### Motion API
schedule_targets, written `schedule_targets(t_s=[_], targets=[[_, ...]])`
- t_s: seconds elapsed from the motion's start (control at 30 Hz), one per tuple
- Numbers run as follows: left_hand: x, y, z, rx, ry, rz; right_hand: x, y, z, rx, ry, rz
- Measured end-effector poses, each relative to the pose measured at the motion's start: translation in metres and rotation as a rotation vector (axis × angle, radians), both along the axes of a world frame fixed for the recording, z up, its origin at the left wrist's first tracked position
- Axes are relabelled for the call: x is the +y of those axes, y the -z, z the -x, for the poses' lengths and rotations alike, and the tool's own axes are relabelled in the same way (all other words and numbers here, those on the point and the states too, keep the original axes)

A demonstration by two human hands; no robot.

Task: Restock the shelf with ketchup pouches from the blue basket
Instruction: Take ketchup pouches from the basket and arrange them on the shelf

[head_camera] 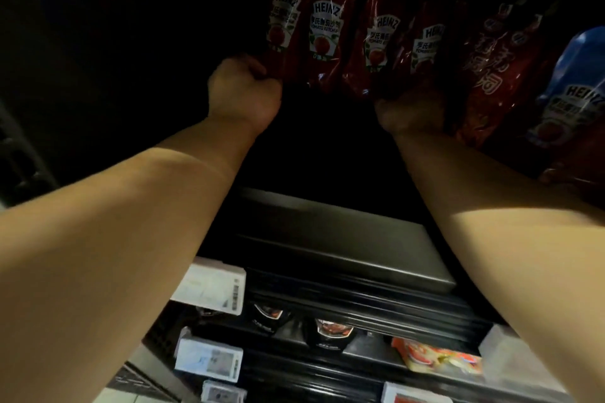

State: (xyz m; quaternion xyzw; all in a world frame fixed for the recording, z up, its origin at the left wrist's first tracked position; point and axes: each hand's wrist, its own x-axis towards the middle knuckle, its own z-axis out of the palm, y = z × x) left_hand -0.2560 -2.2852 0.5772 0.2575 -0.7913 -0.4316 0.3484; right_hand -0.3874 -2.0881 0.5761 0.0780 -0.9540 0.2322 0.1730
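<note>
Several red Heinz ketchup pouches [324, 29] stand in a row deep on a dark shelf [343, 245]. Both my arms reach far into the shelf. My left hand [244, 91] is curled at the bottom corner of the leftmost pouch [281, 26] and seems to pinch its lower edge. My right hand [411, 113] grips the bottom of the rightmost Heinz pouch [422, 49] from below; its fingers are hidden in shadow. The blue basket is out of view.
To the right of the row stand other red pouches [491, 75] and a blue-topped Heinz pack [579, 101]. White price tags [212, 285] line the shelf edges below. Dark sauce packs [330, 330] and an orange packet [438, 357] lie on the lower shelf.
</note>
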Motion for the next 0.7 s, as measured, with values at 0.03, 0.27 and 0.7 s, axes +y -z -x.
schedule_targets(t_s=[0.03,0.27,0.7], targets=[[-0.002,0.000,0.003,0.002,0.011,-0.029,0.002,-0.001,-0.008,0.044,0.004,0.028],[0.007,-0.005,0.010,-0.075,0.058,0.130,0.027,-0.010,-0.076,0.071,0.099,0.121],[0.030,-0.006,-0.056,-0.117,0.293,0.139,0.111,-0.008,-0.232,0.000,0.034,0.880]])
